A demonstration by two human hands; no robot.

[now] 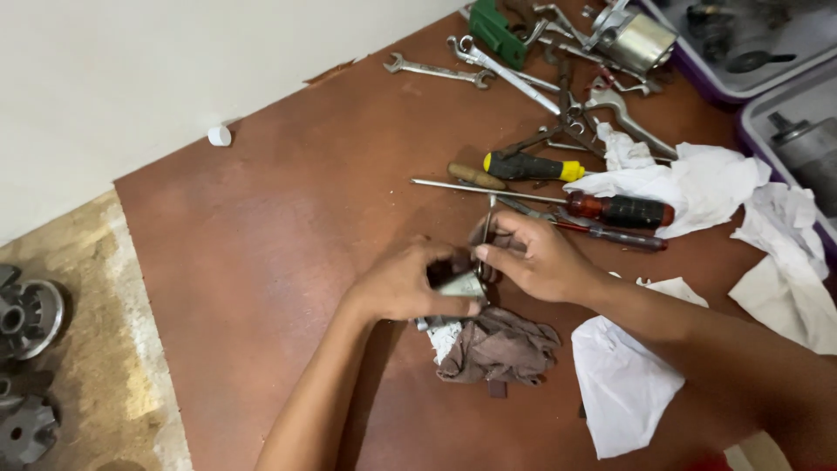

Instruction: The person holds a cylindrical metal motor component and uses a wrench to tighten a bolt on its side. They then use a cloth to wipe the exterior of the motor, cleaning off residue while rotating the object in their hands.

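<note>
fingers (440,301) of left hand (403,283) clamped round small silvery metal part (462,286), shiny, half hidden, mid-board above brown rag (499,347). right hand (536,257) pinching thin metal rod (486,228), upright on part's 1 o'clock edge; screwdrivers (610,209) lying at 2 o'clock.

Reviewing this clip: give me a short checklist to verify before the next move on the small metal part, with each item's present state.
1. Left hand grips the small metal part: ok.
2. Right hand holds the thin tool upright at the part: ok.
3. Tool tip seated in the part: cannot tell, fingers hide it.
4. Brown rag lies under the work to catch bits: ok.
5. Spare screwdrivers within reach, the red-handled one just past the right hand: ok.
6. Board around the hands free of clutter: not ok, white cloths and tools crowd the right side.
</note>
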